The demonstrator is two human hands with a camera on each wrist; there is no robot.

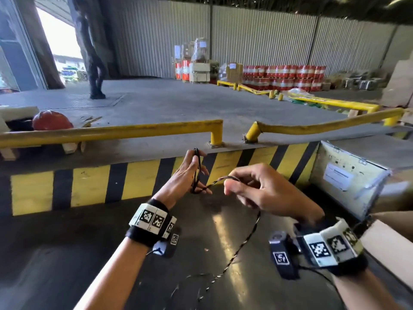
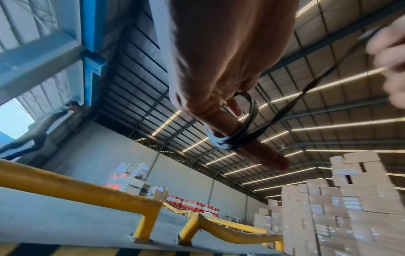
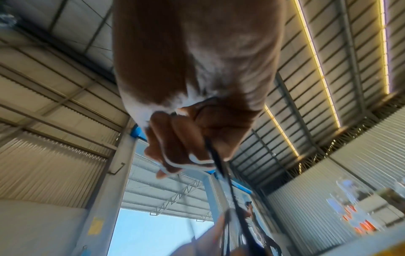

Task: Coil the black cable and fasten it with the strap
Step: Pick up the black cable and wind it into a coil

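Observation:
The black cable [image 1: 245, 238] is partly coiled: several loops [image 1: 197, 168] run around the straight fingers and thumb of my left hand [image 1: 197, 175], which is raised palm-right. A taut stretch goes from the loops to my right hand [image 1: 229, 182], which pinches it between thumb and forefinger. The rest hangs below that hand and trails onto the dark surface [image 1: 201, 265]. In the left wrist view the loops [image 2: 232, 143] circle an outstretched finger of my left hand [image 2: 230, 121]. The right wrist view shows my right hand [image 3: 197, 152] gripping the cable [image 3: 219, 166]. No strap is visible.
A black-and-yellow striped dock edge [image 1: 134, 184] and yellow guard rails [image 1: 111, 132] lie just beyond my hands. A metal crate [image 1: 348, 175] and cardboard [image 1: 391, 247] stand at the right. Farther off are a red helmet [image 1: 52, 120], a standing person [image 1: 93, 63] and red drums [image 1: 283, 77].

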